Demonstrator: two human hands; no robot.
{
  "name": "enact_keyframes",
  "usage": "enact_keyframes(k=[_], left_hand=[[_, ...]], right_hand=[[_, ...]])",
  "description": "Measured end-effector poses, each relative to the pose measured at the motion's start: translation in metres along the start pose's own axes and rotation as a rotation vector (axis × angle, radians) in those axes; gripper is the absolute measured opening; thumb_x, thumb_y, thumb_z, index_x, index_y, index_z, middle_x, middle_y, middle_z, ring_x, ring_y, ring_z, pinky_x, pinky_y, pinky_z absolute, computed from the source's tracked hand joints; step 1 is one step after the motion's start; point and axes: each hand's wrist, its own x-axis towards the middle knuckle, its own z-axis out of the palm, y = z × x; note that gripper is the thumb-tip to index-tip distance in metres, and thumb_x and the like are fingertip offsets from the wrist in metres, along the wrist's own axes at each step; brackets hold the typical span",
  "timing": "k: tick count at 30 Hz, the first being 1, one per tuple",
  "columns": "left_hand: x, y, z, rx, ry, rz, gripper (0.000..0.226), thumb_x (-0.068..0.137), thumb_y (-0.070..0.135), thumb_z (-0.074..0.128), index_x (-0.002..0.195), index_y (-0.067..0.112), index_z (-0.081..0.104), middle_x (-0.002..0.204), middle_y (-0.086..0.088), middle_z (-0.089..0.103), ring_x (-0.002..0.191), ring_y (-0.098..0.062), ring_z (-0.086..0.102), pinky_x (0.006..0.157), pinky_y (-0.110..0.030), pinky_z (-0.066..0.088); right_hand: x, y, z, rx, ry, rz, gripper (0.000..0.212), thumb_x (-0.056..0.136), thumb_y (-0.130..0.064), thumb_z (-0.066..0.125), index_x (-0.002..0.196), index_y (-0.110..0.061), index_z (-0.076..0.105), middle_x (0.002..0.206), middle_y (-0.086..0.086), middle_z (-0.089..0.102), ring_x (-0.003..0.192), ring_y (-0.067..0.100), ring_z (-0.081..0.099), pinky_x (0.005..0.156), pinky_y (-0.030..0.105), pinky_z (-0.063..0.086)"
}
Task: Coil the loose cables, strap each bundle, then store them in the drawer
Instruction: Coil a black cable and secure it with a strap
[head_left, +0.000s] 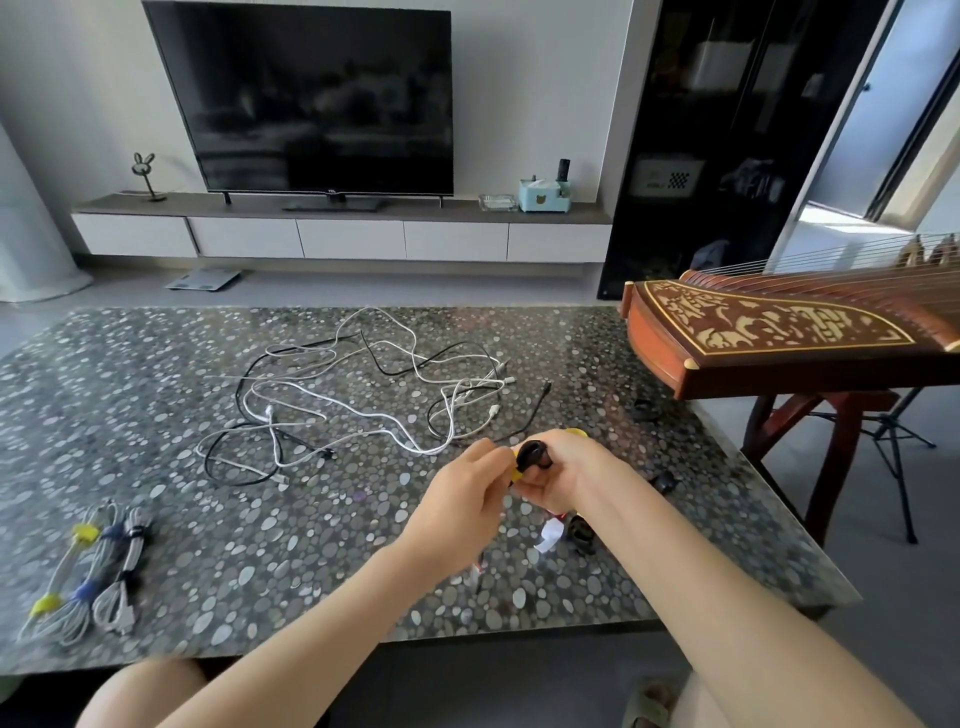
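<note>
Head view: the right hand (563, 470) curls around a small black strap loop (535, 457), while the left hand (467, 486) pinches a yellow strap piece (516, 471) beside it. Tangled white and black loose cables (363, 400) lie just beyond both hands on the pebble-patterned dark tabletop (156, 364). Three strapped grey cable bundles (101, 577) rest well left of the left hand.

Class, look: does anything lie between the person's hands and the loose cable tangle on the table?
Nothing visible does. Only bare table separates the left hand and right hand from the tangle just ahead. Both hands hold straps, though.
</note>
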Motion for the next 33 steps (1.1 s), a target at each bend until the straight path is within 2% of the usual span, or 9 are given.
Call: enact_keyframes(k=[3,6,11,15,19,22,26,30,33], left_hand=[[-0.006,-0.005,-0.002,0.117,0.043,0.042,0.007,0.09,0.011,0.06,0.093,0.005,0.06,0.092,-0.005,0.053,0.066,-0.021,0.052,0.057,-0.03,0.046],[-0.006,-0.006,-0.006,0.225,0.088,0.053,0.002,0.089,0.002,0.058,0.087,0.002,0.059,0.077,-0.009,0.056,0.058,-0.026,0.05,0.049,-0.037,0.046],[-0.009,-0.007,-0.014,0.092,0.22,0.004,0.014,0.088,-0.003,0.058,0.074,0.0,0.055,0.058,0.0,0.049,0.05,-0.009,0.035,0.048,-0.021,0.028],[-0.007,-0.003,-0.016,-0.39,0.314,-0.291,0.019,0.091,0.002,0.055,0.073,0.007,0.055,0.058,-0.004,0.059,0.051,-0.019,0.05,0.05,-0.023,0.039],[0.004,-0.007,-0.024,-1.115,0.302,-0.574,0.022,0.093,-0.003,0.049,0.071,0.002,0.048,0.055,-0.01,0.056,0.047,-0.019,0.049,0.045,-0.022,0.041],[0.01,-0.009,-0.03,-1.46,0.226,-0.672,0.027,0.095,-0.006,0.04,0.069,0.004,0.043,0.053,-0.011,0.049,0.043,-0.018,0.045,0.04,-0.021,0.037],[0.013,-0.009,-0.039,-1.463,0.166,-0.693,0.027,0.094,-0.005,0.038,0.069,0.005,0.041,0.051,-0.01,0.048,0.04,-0.017,0.042,0.039,-0.02,0.035],[0.013,-0.005,-0.048,-1.438,0.101,-0.737,0.029,0.096,-0.005,0.036,0.069,0.005,0.041,0.049,-0.01,0.047,0.036,-0.016,0.042,0.036,-0.018,0.034],[0.011,-0.003,-0.056,-1.466,0.048,-0.733,0.03,0.096,-0.004,0.035,0.068,0.005,0.041,0.051,-0.009,0.046,0.037,-0.015,0.043,0.036,-0.017,0.033]], right_hand=[[0.002,-0.002,0.004,0.004,0.025,0.002,0.047,0.087,0.009,0.04,0.042,-0.003,0.046,0.031,0.005,0.043,0.021,0.013,0.038,0.03,0.024,0.046],[0.0,-0.001,0.006,0.084,-0.035,0.029,0.034,0.089,0.007,0.04,0.058,0.0,0.05,0.034,0.007,0.047,0.023,0.013,0.043,0.034,0.035,0.052],[-0.003,0.003,-0.002,0.242,-0.151,0.127,0.011,0.089,0.001,0.053,0.078,0.003,0.056,0.058,0.009,0.055,0.036,0.013,0.055,0.037,0.033,0.052],[-0.006,0.024,-0.01,0.187,-0.227,0.164,0.027,0.083,-0.004,0.057,0.058,-0.007,0.049,0.042,-0.003,0.043,0.028,0.006,0.039,0.043,0.025,0.053],[-0.019,0.046,-0.017,0.478,-0.465,0.239,0.017,0.075,-0.006,0.064,0.061,-0.004,0.053,0.051,0.0,0.044,0.032,0.009,0.038,0.041,0.027,0.051],[-0.028,0.049,-0.018,0.523,-0.536,0.187,0.009,0.075,-0.005,0.061,0.07,0.003,0.062,0.058,0.006,0.052,0.035,0.013,0.047,0.044,0.028,0.053],[-0.033,0.037,-0.022,0.106,-0.36,-0.185,0.024,0.089,0.007,0.045,0.099,0.006,0.066,0.077,0.015,0.067,0.058,0.024,0.066,0.056,0.034,0.058],[-0.037,0.033,-0.021,-0.477,0.098,-1.002,0.037,0.087,0.012,0.049,0.11,-0.012,0.066,0.089,0.0,0.068,0.073,0.008,0.066,0.067,0.023,0.052],[-0.043,0.033,-0.022,-0.837,0.084,-1.496,0.04,0.084,0.001,0.065,0.117,-0.021,0.063,0.099,-0.009,0.06,0.08,0.004,0.058,0.065,0.014,0.045]])
